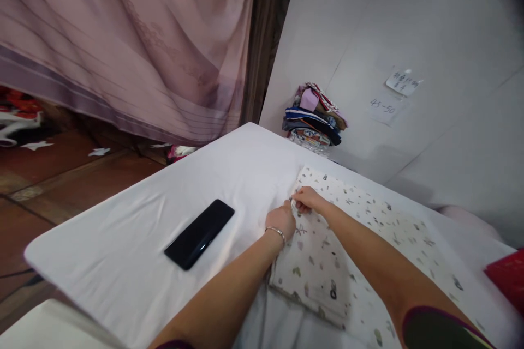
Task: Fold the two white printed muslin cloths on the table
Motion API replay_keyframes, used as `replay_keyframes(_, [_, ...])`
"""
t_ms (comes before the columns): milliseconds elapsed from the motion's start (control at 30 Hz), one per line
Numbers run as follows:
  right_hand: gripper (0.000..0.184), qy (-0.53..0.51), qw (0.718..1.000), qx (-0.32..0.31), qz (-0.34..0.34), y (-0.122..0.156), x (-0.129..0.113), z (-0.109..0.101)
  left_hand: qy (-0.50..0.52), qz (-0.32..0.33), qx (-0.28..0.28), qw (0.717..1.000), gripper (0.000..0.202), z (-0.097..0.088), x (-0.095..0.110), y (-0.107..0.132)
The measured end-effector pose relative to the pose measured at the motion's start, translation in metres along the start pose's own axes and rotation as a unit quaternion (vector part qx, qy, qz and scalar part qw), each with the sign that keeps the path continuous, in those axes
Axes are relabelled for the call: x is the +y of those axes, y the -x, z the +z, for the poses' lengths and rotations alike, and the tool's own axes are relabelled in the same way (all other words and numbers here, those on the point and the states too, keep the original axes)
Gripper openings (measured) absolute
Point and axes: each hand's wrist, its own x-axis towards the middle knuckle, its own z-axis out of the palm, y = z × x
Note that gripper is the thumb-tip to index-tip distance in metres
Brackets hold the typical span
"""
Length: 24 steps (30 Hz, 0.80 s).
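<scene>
A white cloth (315, 278) printed with small leaf and starfish shapes lies on the table, its near left part folded over in layers. At its left edge my left hand (282, 219), with a bracelet at the wrist, is closed on the cloth's edge. Right beside it my right hand (308, 199) pinches the same edge, fingertips pressed together. The two hands almost touch. Part of the cloth is hidden beneath my right forearm.
A black phone (200, 234) lies left of my hands on the white-covered table (135, 223). Folded clothes (313, 117) are stacked by the wall, below paper notes (403, 82). A pink curtain (164, 38) hangs behind the table; something red (507, 278) sits at the right edge.
</scene>
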Motion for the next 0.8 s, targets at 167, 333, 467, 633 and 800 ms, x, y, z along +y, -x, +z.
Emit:
replay_keyframes(167, [0.024,0.091,0.994,0.033,0.044,-0.023,-0.01,-0.004,0.004,0.002,-0.009,1.0,0.028,-0.001,0.0,0.0])
replay_keyframes(333, [0.02,0.149,0.984,0.085,0.042,-0.052,-0.017,-0.02,-0.002,-0.002,-0.002,1.0,0.023,0.0,-0.001,0.0])
replay_keyframes(467, [0.015,0.149,0.977,0.152,0.004,-0.069,-0.016,-0.048,0.003,-0.006,0.0,1.0,0.023,0.001,-0.001,0.0])
replay_keyframes(633, [0.05,0.111,0.977,0.181,-0.012,-0.087,-0.011,-0.07,0.012,-0.01,0.005,1.0,0.026,0.003,-0.001,0.0])
replay_keyframes(800, [0.056,0.099,0.984,0.148,-0.006,-0.107,-0.011,-0.071,0.021,-0.023,0.006,1.0,0.024,0.007,-0.003,-0.001])
